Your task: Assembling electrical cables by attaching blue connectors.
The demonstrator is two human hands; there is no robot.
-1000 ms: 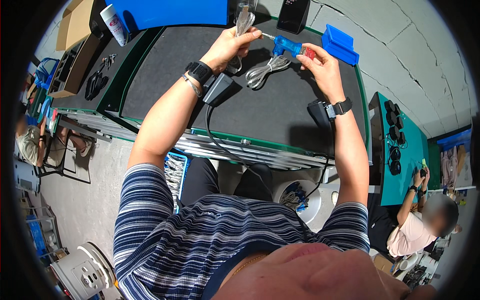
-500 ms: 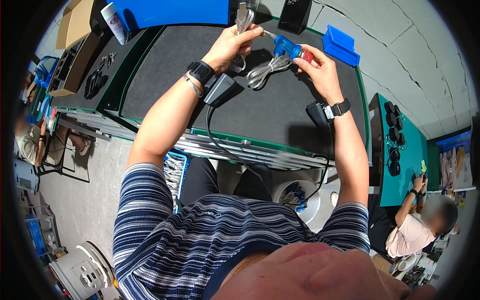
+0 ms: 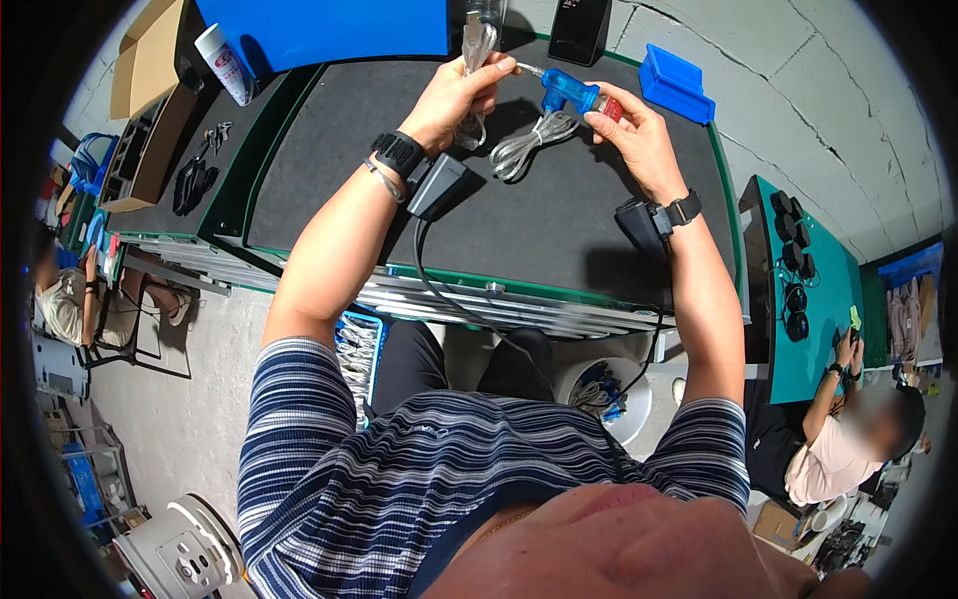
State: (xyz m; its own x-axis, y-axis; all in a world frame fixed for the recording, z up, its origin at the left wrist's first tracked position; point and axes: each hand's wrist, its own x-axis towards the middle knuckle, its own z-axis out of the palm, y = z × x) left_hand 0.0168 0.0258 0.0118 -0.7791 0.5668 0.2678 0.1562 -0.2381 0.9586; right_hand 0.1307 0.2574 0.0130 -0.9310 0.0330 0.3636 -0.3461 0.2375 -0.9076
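Over the black mat of the workbench (image 3: 329, 180), my left hand (image 3: 449, 105) is closed with thumb and finger pinching a thin clear-grey cable (image 3: 527, 68). A coiled part of cable (image 3: 478, 45) shows beyond that hand. The cable runs into a translucent blue connector (image 3: 569, 90). My right hand (image 3: 639, 140) grips the connector's other end, where a red plug-like piece (image 3: 612, 108) sits between the fingers. Below the connector hangs or lies a tied bundle of clear-grey cable (image 3: 524, 152); I cannot tell which. Black wrist straps carry small black boxes with cords.
A blue bin (image 3: 677, 85) and a black screen device (image 3: 579, 30) stand at the back. At left are a spray can (image 3: 226, 66) and a cardboard box (image 3: 150, 120). Below the bench, a blue basket (image 3: 377, 344) and white bucket (image 3: 639, 414) hold cables. Another person (image 3: 838, 449) works at right.
My hands keep the same grip on the cable and connector. The whole view has shifted slightly; the connector's place between my hands looks nearly the same.
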